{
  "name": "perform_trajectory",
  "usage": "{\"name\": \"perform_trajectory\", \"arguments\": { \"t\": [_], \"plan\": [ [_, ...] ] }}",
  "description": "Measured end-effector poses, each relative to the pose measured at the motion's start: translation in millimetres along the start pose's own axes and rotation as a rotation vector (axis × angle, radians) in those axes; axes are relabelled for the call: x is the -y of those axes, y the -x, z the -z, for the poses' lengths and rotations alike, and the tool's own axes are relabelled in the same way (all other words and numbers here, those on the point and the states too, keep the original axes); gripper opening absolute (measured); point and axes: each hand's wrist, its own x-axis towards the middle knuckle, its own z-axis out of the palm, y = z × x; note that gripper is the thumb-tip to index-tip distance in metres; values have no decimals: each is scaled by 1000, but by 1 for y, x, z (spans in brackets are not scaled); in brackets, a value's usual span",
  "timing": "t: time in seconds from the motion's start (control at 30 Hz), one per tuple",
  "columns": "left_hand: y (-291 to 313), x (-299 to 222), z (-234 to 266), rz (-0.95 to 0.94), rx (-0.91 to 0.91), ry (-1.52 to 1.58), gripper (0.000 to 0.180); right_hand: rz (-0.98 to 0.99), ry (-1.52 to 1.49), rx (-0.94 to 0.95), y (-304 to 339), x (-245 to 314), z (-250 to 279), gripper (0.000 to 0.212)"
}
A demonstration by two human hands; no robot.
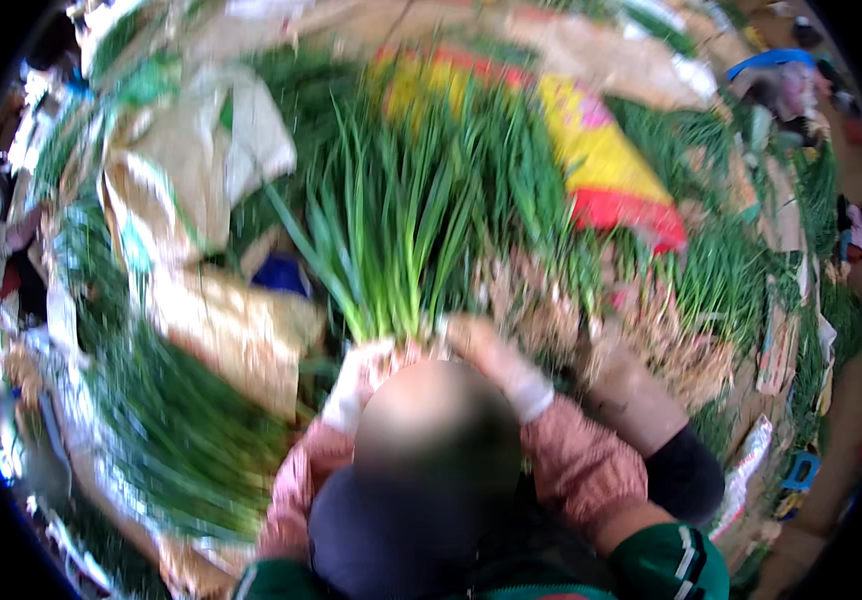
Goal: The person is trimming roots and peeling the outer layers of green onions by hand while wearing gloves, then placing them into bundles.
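Note:
A bunch of green onions (396, 240) stands upright in front of me, leaves pointing away and root ends toward me. My left hand (361, 372), in a pale glove, is closed round the left side of its base. On the other side my right hand (486, 350), also gloved, has its fingers curled against the base. Motion blur softens both hands, and a blurred round dark shape (438, 425) covers the space just below them, hiding part of the roots.
More green onions (181, 430) lie in a heap at left, with rooted bunches (721, 290) at right. A yellow and red sack (601, 150) covers some behind. Crumpled pale sacks (176, 160) lie at far left. A blue plastic piece (801, 470) sits at the right edge.

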Motion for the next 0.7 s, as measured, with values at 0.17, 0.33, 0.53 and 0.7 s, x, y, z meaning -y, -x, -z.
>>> {"name": "perform_trajectory", "arguments": {
  "t": [0.17, 0.33, 0.53, 0.7],
  "plan": [
    [-6, 0, -14, -89, 244, 197, 56, -315, 118, -412, 12, 13, 14, 29],
    [-1, 10, -21, -50, 183, 82, 56, -285, 458, -351, -45, 5, 10, 42],
    [-7, 0, -8, -25, 189, -132, 55, -380, 686, -346, -74, -13, 0, 42],
    [-21, 10, 3, -2, 281, -113, 54, 1, 1161, -210, -49, -35, 2, 17]
  ]
}}
